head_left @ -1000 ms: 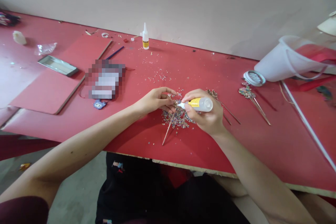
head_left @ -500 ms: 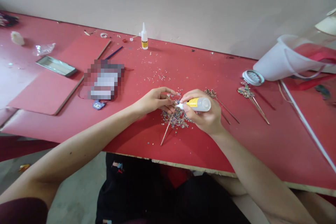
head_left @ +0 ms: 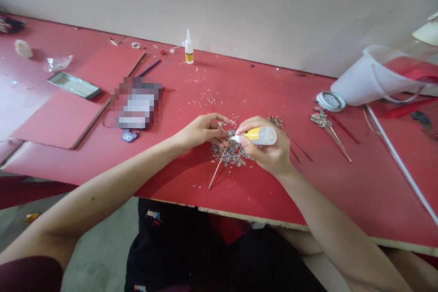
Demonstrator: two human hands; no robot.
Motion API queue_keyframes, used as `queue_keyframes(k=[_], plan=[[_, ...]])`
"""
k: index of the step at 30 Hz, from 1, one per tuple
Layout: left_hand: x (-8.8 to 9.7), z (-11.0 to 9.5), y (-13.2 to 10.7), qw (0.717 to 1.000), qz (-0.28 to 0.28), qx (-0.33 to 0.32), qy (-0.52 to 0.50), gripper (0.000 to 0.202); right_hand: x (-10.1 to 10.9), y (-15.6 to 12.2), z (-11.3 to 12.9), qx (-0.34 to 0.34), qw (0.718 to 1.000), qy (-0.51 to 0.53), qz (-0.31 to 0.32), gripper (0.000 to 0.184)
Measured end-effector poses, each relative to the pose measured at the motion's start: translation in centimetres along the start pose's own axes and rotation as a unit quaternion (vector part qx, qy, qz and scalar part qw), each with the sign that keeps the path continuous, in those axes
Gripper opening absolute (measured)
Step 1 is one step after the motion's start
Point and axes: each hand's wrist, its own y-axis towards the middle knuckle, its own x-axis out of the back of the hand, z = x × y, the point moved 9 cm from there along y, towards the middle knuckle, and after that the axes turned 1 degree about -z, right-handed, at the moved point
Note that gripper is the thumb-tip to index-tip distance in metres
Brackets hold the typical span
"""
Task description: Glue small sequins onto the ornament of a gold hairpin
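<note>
My right hand is closed round a small white glue bottle with a yellow label, lying sideways with its nozzle pointing left. My left hand pinches the ornament end of a thin metal hair stick, whose shaft slants down toward the table's front edge. The nozzle tip meets the ornament between my two hands. Under both hands lies a heap of tiny coloured beads and sequins on the red table.
A second glue bottle stands upright by the wall. Finished hair sticks and a round tin lie at right beside a tipped white bucket. At left are a red board, a metal tray and a blurred-out item.
Almost nothing has moved. My hands and the glue bottle stay together over the bead heap; the view shifted slightly.
</note>
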Motion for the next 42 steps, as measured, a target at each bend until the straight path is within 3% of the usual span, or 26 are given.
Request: queue_keyframes(k=[42], plan=[[0.01,0.37,0.49,1.0,0.014,-0.025,0.005,0.023,-0.29,0.18,0.15,0.01,1.0,-0.011,0.007,0.014]])
